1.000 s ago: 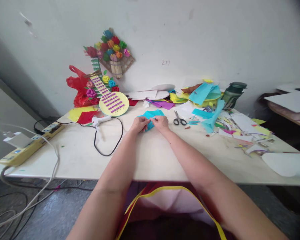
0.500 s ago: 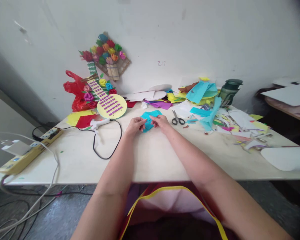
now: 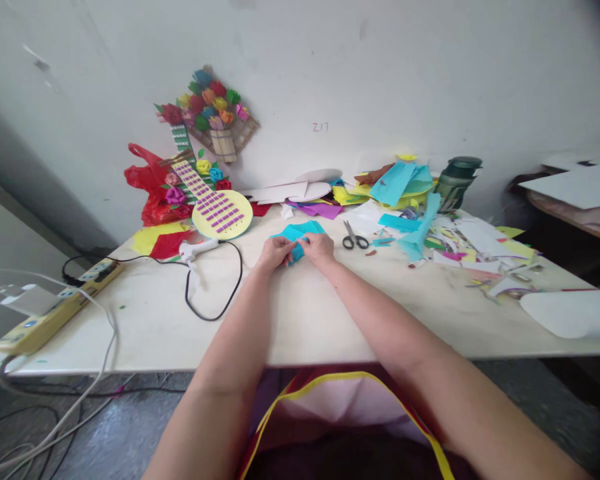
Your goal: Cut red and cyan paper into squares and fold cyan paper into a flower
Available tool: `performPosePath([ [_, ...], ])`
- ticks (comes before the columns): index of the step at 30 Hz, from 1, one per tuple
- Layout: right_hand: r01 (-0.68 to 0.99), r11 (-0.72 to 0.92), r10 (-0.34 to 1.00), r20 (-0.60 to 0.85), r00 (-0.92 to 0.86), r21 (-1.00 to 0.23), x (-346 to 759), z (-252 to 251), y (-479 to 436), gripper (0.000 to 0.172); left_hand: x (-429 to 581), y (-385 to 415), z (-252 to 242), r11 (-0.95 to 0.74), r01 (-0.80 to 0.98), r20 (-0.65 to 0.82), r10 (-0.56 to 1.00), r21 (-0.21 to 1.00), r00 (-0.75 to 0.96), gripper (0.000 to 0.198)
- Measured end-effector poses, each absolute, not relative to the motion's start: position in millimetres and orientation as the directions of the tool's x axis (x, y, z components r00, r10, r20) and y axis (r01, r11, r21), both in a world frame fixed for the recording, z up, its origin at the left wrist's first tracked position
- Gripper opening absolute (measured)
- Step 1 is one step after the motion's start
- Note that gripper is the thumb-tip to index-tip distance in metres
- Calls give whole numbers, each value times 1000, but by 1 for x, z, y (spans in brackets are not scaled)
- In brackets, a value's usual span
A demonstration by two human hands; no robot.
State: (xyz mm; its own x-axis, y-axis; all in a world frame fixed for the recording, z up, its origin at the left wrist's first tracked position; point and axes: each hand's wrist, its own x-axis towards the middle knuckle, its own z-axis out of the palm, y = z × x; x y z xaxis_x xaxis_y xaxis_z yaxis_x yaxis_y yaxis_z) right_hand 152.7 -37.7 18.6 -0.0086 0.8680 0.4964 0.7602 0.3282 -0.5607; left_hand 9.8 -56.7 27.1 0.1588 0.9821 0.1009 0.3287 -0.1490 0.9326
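Note:
A piece of bright blue paper [image 3: 300,231] is between my two hands over the middle of the table. My left hand [image 3: 277,253] pinches its near left edge, fingers closed. Close beside it, my right hand [image 3: 318,249] pinches the near edge with thumb and fingers. The fingertips of both hands almost meet, and part of the paper is hidden under them. Just right of my right hand lie black-handled scissors [image 3: 354,239]. To the left of my left hand rests a white glue gun [image 3: 199,249] with a looping black cord.
A yellow power strip [image 3: 55,313] with cables runs along the table's left side. A paper guitar [image 3: 223,215] and a red bag [image 3: 150,183] stand at the back left. Paper scraps [image 3: 465,247] and a green bottle [image 3: 459,183] are on the right.
My hands have drawn closer together, the right one shifting left along the paper's near edge. The blue paper is now gathered between the fingertips.

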Motion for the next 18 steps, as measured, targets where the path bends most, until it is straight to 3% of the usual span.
performPosePath([
  [3,777,368,853,519,-63,-511,155,17,-37,19,9,-58,29,-129,300,83,983,945,161,30],
  [6,659,368,890,454,-44,-656,158,15,-34,24,8,-60,31,-110,273,64,983,956,170,29],
  [11,241,247,968,251,-15,-939,159,17,-33,38,7,-59,29,-134,174,95,972,976,215,31],
  [14,59,181,983,180,-31,-982,158,19,-36,35,7,-58,28,-151,107,120,960,983,254,34],
  [18,13,174,982,173,-70,-985,156,17,-38,35,6,-56,26,-133,108,102,963,985,249,35],
])
